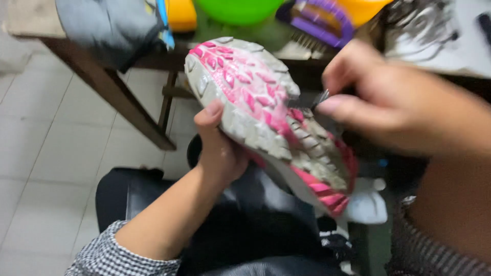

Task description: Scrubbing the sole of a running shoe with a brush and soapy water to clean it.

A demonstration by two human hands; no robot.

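Gripping the sneaker from below, the left hand has its fingers clenched around the shoe's side, thumb pressed against the edge of the sole. The sneaker is turned sole-up, its grey and pink tread facing the camera, toe end pointing up toward the desk and heel end down over the person's lap. Above the sneaker's middle, the right hand has its fingers pinched on a small brush, whose dark bristles touch the tread; the picture is blurred here, so the brush's shape is hard to make out. Beyond the sneaker's toe, on the desk, stand a green bowl, a yellow container, a purple brush and a grey cloth hanging over the edge. Left of the sneaker lies a white tiled floor.
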